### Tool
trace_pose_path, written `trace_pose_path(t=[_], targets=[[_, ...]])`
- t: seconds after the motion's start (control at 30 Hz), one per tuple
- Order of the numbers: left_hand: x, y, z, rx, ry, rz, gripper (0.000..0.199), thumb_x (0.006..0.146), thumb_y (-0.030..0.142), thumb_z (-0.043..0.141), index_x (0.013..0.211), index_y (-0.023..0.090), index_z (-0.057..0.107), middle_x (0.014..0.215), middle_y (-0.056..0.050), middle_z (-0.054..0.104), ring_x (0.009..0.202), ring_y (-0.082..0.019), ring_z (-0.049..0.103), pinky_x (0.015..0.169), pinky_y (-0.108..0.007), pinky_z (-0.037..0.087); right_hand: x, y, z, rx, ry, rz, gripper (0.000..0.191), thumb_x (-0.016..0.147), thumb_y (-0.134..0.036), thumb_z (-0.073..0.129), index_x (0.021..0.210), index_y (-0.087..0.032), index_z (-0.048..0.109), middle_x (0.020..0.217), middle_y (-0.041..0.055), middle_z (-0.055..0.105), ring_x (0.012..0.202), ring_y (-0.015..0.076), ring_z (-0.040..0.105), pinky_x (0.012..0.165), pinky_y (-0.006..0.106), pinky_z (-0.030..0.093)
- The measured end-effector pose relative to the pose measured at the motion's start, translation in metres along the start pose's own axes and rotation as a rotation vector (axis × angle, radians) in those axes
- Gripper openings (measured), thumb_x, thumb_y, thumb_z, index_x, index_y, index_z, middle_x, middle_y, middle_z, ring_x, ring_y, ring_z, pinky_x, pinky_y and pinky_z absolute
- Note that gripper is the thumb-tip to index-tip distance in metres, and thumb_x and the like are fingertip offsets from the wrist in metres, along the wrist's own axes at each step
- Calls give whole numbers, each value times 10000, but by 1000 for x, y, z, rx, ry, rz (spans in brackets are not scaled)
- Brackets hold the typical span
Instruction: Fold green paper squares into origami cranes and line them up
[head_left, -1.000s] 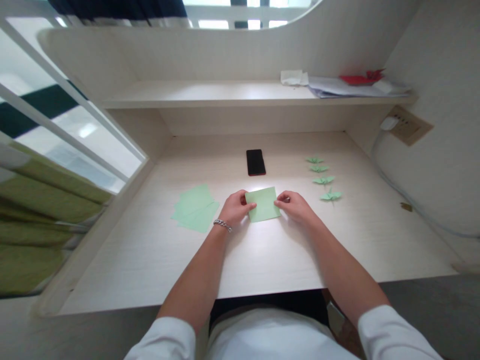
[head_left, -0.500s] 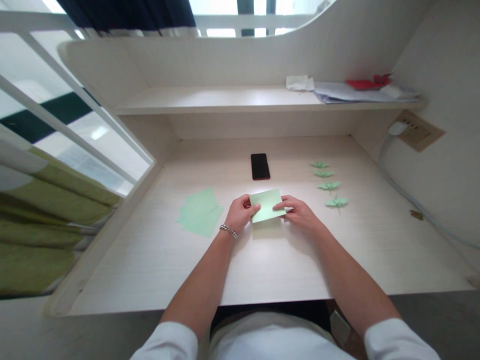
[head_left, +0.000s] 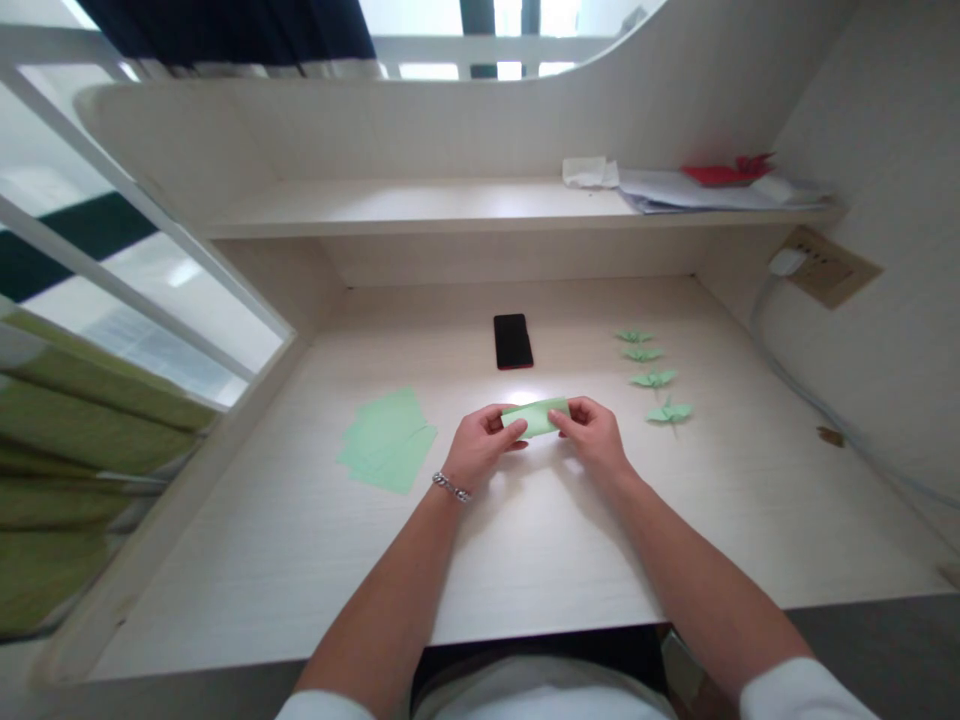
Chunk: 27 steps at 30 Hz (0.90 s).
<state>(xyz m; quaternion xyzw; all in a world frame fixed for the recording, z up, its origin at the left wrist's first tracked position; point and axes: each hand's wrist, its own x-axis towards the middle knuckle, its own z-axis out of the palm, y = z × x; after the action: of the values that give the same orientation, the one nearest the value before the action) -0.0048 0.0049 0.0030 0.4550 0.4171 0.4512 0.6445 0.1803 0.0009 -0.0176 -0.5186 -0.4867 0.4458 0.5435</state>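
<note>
A light green sheet of paper (head_left: 537,416) is held just above the desk, bent or folded over into a narrow strip. My left hand (head_left: 487,440) pinches its left end, thumb on the near face and fingers behind. At the other end, my right hand (head_left: 592,432) grips the paper in the same way, thumb in front. A silver chain bracelet (head_left: 451,486) circles my left wrist. Left of my hands lies a fanned pile of green paper sheets (head_left: 390,440). Several folded green paper cranes (head_left: 669,412) stand in a column to the right.
A black phone (head_left: 513,342) lies on the desk (head_left: 540,560) beyond my hands. Papers (head_left: 697,192) and a red item (head_left: 716,175) rest on the shelf (head_left: 420,205). A cable (head_left: 795,375) runs from the wall socket (head_left: 832,268) along the right side.
The green sheet went from a taller, flat-looking rectangle to a narrow strip. My right thumb now presses its front. The whole view shifted slightly.
</note>
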Motion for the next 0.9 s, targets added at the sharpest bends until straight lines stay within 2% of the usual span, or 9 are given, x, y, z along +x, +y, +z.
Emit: trace_pose_path(t=[0.07, 0.2, 0.4, 0.9], targets=[[1, -3, 3, 53, 44, 22, 429, 626, 429, 796, 886, 113, 666, 798, -51, 677, 729, -171, 653, 703, -352, 603, -1, -2, 0, 39, 6, -1, 384, 649, -460, 746, 881, -180, 621, 727, 14, 658, 607, 149, 577, 552, 263, 470], [2, -8, 5, 96, 94, 12, 394, 644, 437, 778, 840, 111, 674, 728, -40, 668, 656, -162, 649, 654, -340, 607, -1, -6, -3, 95, -1, 4, 565, 638, -414, 772, 1112, -197, 554, 683, -16, 651, 560, 135, 568, 541, 260, 477], [1, -3, 5, 106, 108, -20, 416, 631, 455, 783, 836, 105, 691, 734, -59, 681, 641, -183, 666, 632, -344, 611, -1, -10, -6, 135, -20, 88, 352, 657, -471, 751, 808, -168, 651, 680, 26, 662, 593, 157, 591, 534, 273, 485], [-2, 0, 6, 106, 120, -12, 402, 663, 449, 767, 856, 102, 709, 748, -66, 695, 645, -178, 669, 655, -347, 618, -1, -10, -7, 187, -8, 114, 328, 625, -441, 789, 752, -165, 665, 633, 18, 651, 563, 151, 583, 540, 280, 486]])
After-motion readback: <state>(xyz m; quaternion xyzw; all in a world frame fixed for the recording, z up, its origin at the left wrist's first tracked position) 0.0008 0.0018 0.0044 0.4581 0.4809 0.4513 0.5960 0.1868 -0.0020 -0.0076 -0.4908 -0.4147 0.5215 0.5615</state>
